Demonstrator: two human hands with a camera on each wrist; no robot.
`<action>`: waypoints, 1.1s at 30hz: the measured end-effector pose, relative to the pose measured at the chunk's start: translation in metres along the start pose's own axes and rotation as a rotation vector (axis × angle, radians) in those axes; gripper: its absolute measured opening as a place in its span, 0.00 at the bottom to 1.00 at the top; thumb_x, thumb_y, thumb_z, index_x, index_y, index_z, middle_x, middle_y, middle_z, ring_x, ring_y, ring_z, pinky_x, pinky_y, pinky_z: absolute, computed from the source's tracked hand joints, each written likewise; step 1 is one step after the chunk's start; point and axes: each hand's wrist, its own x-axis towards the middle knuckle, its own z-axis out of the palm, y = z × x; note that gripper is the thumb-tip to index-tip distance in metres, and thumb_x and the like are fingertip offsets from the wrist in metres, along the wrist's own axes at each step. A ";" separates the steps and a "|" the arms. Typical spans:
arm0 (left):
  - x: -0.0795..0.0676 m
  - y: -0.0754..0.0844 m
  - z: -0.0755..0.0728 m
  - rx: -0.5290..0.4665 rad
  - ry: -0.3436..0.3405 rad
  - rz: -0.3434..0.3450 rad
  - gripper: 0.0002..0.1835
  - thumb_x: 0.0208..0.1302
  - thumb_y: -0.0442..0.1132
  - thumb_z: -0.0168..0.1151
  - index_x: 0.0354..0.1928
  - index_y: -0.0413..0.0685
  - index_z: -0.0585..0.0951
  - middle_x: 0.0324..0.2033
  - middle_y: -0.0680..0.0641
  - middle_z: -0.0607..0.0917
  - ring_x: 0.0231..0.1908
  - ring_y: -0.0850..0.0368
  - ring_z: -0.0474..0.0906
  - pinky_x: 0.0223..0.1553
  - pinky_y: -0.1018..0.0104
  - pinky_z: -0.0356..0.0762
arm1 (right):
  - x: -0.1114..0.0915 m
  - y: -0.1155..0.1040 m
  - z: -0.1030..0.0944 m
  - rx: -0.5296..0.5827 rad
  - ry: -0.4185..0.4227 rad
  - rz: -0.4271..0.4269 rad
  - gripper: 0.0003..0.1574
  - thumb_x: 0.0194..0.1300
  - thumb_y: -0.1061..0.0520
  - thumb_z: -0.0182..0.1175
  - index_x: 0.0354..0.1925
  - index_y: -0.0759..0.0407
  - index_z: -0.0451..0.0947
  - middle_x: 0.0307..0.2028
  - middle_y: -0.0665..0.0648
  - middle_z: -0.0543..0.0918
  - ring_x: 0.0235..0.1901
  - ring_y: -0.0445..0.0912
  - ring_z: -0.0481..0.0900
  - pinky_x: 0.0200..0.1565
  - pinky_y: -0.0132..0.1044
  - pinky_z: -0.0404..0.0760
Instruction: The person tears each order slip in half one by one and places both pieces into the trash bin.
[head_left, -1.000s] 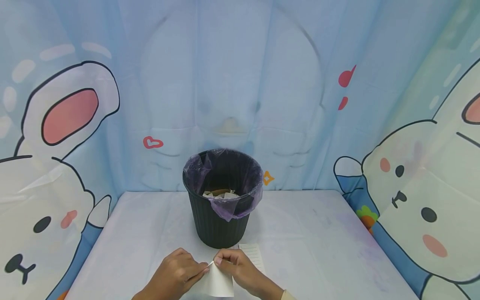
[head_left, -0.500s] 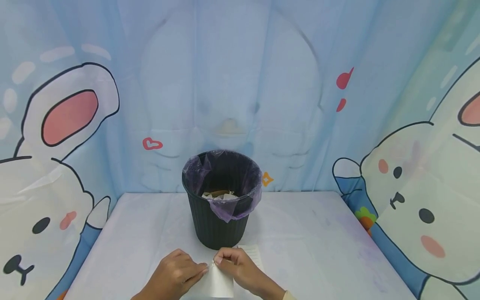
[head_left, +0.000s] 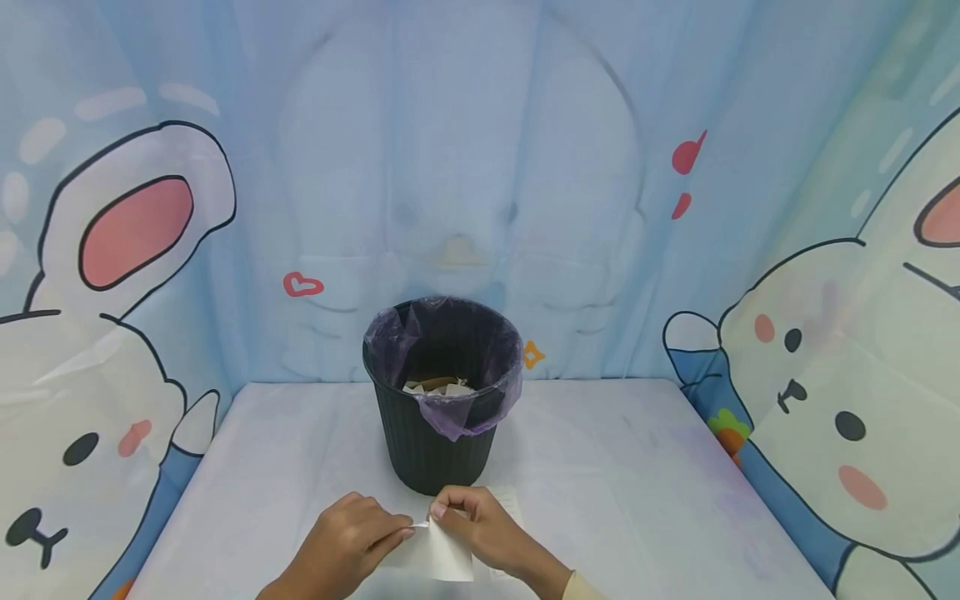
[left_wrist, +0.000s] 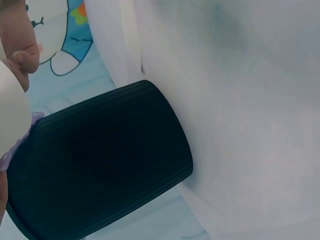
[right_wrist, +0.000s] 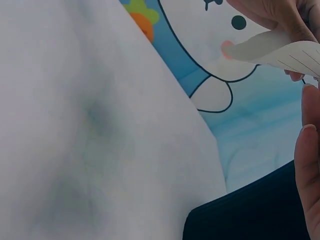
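Below the bin, my left hand (head_left: 347, 537) and right hand (head_left: 487, 533) face each other over a sheet of paper (head_left: 450, 557). The right thumb and fingers pinch its upper edge. A thin white strip (head_left: 421, 524) spans the short gap to my left thumb and forefinger, which pinch its other end. The sheet hangs down, its plain face towards the head view; the right wrist view shows printed lines on the paper (right_wrist: 300, 56). In the left wrist view, the paper (left_wrist: 12, 107) bulges near the right hand's fingers (left_wrist: 27, 57).
A black waste bin (head_left: 438, 454) with a purple liner (head_left: 506, 392) stands just beyond the hands, scraps of paper (head_left: 442, 388) inside. Another lined sheet (head_left: 507, 502) lies on the white-covered table (head_left: 637, 492) behind the right hand. A rabbit-print curtain (head_left: 465, 167) surrounds the table.
The hands have drawn slightly apart, the left one leftward, and the thin strip now shows between them. The right hand has risen a little, and the sheet's lower edge has lifted.
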 end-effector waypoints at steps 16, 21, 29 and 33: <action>-0.001 -0.001 -0.005 -0.004 -0.161 -0.141 0.06 0.51 0.37 0.77 0.32 0.53 0.90 0.25 0.62 0.86 0.25 0.74 0.72 0.29 0.81 0.69 | -0.001 -0.002 -0.012 -0.113 -0.151 0.037 0.12 0.70 0.57 0.63 0.39 0.69 0.84 0.33 0.71 0.84 0.26 0.30 0.75 0.30 0.25 0.77; -0.003 -0.002 -0.005 -0.025 -0.224 -0.165 0.04 0.54 0.37 0.76 0.32 0.54 0.90 0.26 0.62 0.86 0.25 0.75 0.72 0.29 0.80 0.69 | -0.001 -0.001 -0.013 -0.172 -0.163 0.005 0.11 0.69 0.57 0.64 0.38 0.65 0.86 0.32 0.67 0.86 0.27 0.29 0.73 0.30 0.24 0.76; -0.005 -0.004 -0.005 -0.069 -0.224 -0.132 0.04 0.55 0.37 0.75 0.33 0.54 0.90 0.26 0.62 0.87 0.25 0.76 0.72 0.30 0.82 0.69 | 0.000 0.004 -0.013 -0.198 -0.133 -0.039 0.12 0.72 0.57 0.60 0.36 0.65 0.84 0.27 0.62 0.82 0.27 0.29 0.71 0.29 0.23 0.74; -0.006 -0.005 -0.005 -0.049 -0.169 -0.100 0.07 0.51 0.37 0.77 0.32 0.56 0.90 0.24 0.63 0.85 0.25 0.77 0.71 0.31 0.84 0.68 | 0.000 0.004 -0.012 -0.171 -0.108 -0.016 0.13 0.72 0.57 0.60 0.37 0.67 0.83 0.28 0.66 0.82 0.26 0.30 0.74 0.30 0.25 0.77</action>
